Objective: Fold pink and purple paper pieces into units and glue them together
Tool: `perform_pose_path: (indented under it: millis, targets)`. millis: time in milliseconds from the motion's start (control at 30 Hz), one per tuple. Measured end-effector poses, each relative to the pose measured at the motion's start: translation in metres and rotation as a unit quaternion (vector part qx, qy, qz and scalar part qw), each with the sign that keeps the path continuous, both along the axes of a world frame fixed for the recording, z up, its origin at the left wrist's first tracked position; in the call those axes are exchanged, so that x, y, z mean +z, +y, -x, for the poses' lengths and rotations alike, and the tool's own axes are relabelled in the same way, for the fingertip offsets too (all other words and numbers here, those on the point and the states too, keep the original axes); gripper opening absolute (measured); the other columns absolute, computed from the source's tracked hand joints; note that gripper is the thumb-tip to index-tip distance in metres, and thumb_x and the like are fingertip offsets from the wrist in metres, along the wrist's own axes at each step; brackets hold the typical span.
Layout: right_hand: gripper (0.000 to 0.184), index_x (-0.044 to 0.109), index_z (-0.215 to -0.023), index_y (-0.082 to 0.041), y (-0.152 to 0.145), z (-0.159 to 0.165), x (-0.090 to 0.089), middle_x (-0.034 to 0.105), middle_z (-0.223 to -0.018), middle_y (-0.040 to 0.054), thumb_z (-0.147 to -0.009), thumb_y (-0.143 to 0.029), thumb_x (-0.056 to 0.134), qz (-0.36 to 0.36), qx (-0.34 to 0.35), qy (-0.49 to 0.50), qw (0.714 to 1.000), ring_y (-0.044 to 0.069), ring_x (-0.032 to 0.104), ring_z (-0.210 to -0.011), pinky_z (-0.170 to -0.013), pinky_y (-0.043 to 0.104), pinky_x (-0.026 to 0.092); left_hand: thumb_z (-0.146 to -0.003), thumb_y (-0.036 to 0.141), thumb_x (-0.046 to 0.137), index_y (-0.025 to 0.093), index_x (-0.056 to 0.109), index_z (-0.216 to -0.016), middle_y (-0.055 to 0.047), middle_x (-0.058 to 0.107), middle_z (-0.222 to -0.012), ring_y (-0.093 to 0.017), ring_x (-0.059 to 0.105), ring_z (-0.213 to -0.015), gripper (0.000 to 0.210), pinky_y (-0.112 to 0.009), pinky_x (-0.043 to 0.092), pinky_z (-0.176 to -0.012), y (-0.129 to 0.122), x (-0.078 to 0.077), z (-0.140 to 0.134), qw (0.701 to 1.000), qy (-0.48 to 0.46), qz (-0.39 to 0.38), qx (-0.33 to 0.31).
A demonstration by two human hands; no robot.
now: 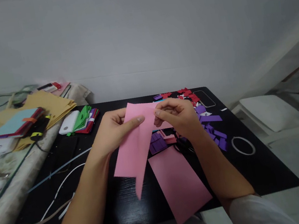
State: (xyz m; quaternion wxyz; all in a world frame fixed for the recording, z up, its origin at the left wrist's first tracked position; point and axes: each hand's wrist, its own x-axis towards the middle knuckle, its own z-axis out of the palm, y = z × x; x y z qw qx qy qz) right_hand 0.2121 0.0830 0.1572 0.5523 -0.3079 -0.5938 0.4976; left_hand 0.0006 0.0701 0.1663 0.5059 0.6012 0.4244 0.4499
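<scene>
A sheet of pink paper (pixel 132 146) is held up over the black table, with a narrow flap hanging past its lower edge. My left hand (pixel 117 127) is closed on its left side, thumb on top and fingers behind. At the upper right edge, my right hand (pixel 174 113) pinches the same sheet between thumb and fingertips. Below my right hand, another pink sheet (pixel 179 184) lies flat, its near corner past the table edge. Folded purple paper pieces (pixel 157 142) and small pink folded pieces (pixel 168 137) sit just behind it.
Red scraps (pixel 189 95) and purple strips (pixel 215 135) litter the table's right side, near a clear ring (pixel 243 145). Green and red folded material (pixel 85 119) lies at the back left. Cables (pixel 61 185) cross the left side. A white stool (pixel 268 112) stands right.
</scene>
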Motion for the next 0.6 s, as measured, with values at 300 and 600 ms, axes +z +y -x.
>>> perform_pose_path:
  millis: [300,600]
  targets:
    - [0.009,0.074,-0.081,-0.018,-0.0026,0.0035,-0.0007,0.075,-0.064,-0.0015,-0.086,-0.025,0.078,-0.011,-0.047,0.003,0.999,0.013,0.072,-0.058,-0.060,0.028,0.065,-0.082,0.048,0.086,0.016,0.083,-0.091,-0.006,0.081,-0.083,-0.018,0.071,-0.063,0.033,-0.024,0.055,-0.055,0.0004,0.0022,0.0025,0.999,0.038,0.024,-0.015]
    - [0.008,0.073,-0.081,-0.020,-0.0046,0.0043,0.0008,0.074,-0.064,-0.0022,-0.085,-0.027,0.076,-0.017,-0.100,0.003,0.995,0.013,0.073,-0.060,-0.063,0.028,0.066,-0.080,0.043,0.087,0.018,0.083,-0.079,-0.005,0.078,-0.073,-0.017,0.070,-0.058,0.025,-0.023,0.050,-0.049,0.0018,0.0035,0.0074,0.997,0.059,0.029,-0.044]
